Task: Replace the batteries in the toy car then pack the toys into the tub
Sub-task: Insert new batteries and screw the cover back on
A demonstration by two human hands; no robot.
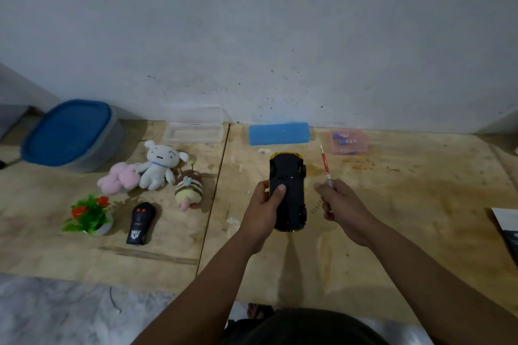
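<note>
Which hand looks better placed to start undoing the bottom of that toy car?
The right hand, probably. It already grips the red-handled screwdriver just beside the toy car, which lies upside down. The left hand is busy holding the car steady, thumb on its underside.

A blue sponge block [279, 134] lies by the wall, a potted plant [89, 214] front-left.

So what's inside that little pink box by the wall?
Through the pink box's translucent lid, a few small blue-and-white pieces show, possibly batteries, though they are too blurred to be sure. Whatever lies lower in the box is hidden from view.
</note>
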